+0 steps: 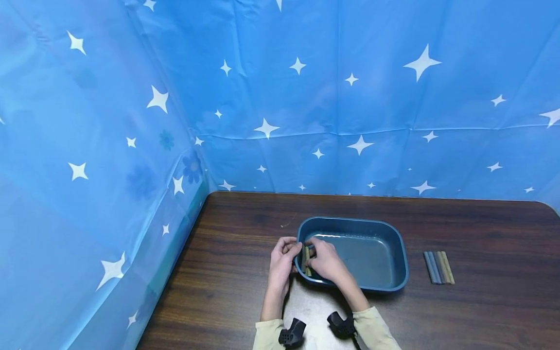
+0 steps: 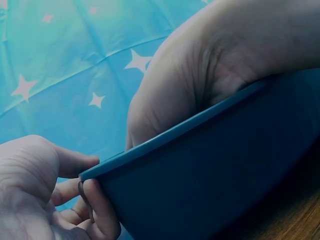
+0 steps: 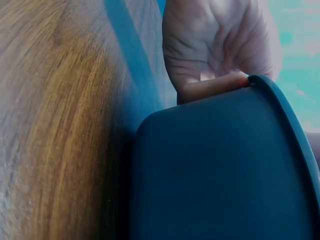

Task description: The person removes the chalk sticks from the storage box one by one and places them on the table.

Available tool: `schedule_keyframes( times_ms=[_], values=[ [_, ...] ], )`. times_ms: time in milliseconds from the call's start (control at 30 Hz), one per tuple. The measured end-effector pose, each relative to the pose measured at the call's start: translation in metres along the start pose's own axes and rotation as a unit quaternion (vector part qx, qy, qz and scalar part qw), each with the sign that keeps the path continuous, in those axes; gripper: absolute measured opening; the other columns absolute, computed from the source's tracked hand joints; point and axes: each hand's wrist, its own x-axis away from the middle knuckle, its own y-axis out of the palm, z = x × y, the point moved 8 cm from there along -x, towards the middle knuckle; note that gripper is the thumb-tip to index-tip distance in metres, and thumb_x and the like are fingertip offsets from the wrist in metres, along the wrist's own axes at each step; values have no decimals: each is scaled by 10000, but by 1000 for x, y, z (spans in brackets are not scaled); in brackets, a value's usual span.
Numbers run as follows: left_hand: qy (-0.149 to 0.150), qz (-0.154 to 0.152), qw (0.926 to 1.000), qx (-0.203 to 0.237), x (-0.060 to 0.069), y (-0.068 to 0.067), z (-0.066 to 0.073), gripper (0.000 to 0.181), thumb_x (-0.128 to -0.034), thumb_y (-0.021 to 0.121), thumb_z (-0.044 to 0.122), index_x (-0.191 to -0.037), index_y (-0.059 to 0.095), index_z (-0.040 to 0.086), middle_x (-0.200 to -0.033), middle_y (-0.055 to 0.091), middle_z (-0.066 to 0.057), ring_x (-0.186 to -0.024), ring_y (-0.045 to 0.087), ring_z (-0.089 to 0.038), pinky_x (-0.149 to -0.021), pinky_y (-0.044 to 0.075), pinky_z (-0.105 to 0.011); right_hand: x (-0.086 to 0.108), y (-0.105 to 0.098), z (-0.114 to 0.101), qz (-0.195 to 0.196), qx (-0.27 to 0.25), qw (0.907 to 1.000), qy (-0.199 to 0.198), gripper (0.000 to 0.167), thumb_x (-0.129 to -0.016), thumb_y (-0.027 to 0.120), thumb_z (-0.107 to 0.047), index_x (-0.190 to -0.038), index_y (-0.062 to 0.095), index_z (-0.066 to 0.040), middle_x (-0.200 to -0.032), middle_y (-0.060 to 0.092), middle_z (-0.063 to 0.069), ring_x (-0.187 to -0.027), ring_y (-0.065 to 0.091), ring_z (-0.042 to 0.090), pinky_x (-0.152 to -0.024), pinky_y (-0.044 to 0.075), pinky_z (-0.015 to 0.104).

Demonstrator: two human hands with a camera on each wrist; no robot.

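Note:
A dark blue basin (image 1: 367,257) stands on the table. At its left end my left hand (image 1: 280,262) grips the rim; in the left wrist view the thumb of my left hand (image 2: 45,185) lies on the rim and the fingers curl below it, outside the wall. My right hand (image 1: 329,262) reaches inside, its thumb and finger pinching olive-coloured sticks (image 1: 307,253) along the left wall. In the left wrist view the basin wall (image 2: 190,185) hides the fingertips of my right hand (image 2: 175,90). The right wrist view shows my left hand (image 3: 220,45) at the rim.
Several short sticks (image 1: 439,267), blue-grey and olive, lie side by side on the brown wooden table (image 1: 494,301), right of the basin. A blue cloth (image 1: 328,97) with white stars hangs behind the table and along its left side.

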Motion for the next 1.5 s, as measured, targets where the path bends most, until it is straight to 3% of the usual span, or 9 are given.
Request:
schedule_keyframes(
  times_ms=[400,667,867,1000,1267,1500],
  values=[
    [-126,-93,9999,15,-1,2,-4,270,-986,671,123,-1201,583,-15,-940,627,-18,-699,573,-100,-466,457,-174,6,-15,7,254,-945,9950,203,413,-786,691,130,-1195,678,78,-912,724,147,-798,713,262,-668,590,375],
    [-130,-102,9998,79,-3,1,-5,259,-980,675,121,-1186,584,-7,-926,619,-2,-688,567,-100,-457,452,-168,16,-44,13,225,-1885,9803,550,419,-916,664,52,-1334,624,55,-1074,700,218,-845,725,261,-697,611,412],
    [-70,-88,9999,-37,-3,2,-4,264,-986,666,119,-1195,584,-20,-918,613,11,-710,561,-95,-461,447,-171,29,-84,16,529,-2093,9748,553,442,-960,660,16,-1393,579,51,-1176,677,262,-929,716,295,-777,616,449],
    [-94,-50,9999,-36,-3,1,-4,270,-993,663,125,-1209,584,-17,-935,623,4,-708,561,-90,-464,446,-172,39,-110,20,772,-2239,9696,619,466,-973,661,-18,-1425,558,34,-1218,656,265,-979,703,293,-800,618,404],
    [-76,-33,10000,-4,-1,-1,-4,295,-992,663,128,-1224,579,-36,-943,630,-3,-688,552,-89,-465,443,-179,56,-146,34,1151,-2224,9657,686,492,-1001,658,-77,-1470,531,8,-1283,630,263,-950,688,150,-774,595,285],
    [-97,-25,9999,-56,-3,0,-5,292,-993,667,132,-1222,582,-29,-950,631,-4,-726,567,-92,-482,458,-181,71,-168,57,1329,-2193,9630,823,503,-1025,639,-106,-1489,497,27,-1333,598,298,-910,657,5,-784,592,265]
  ],
)
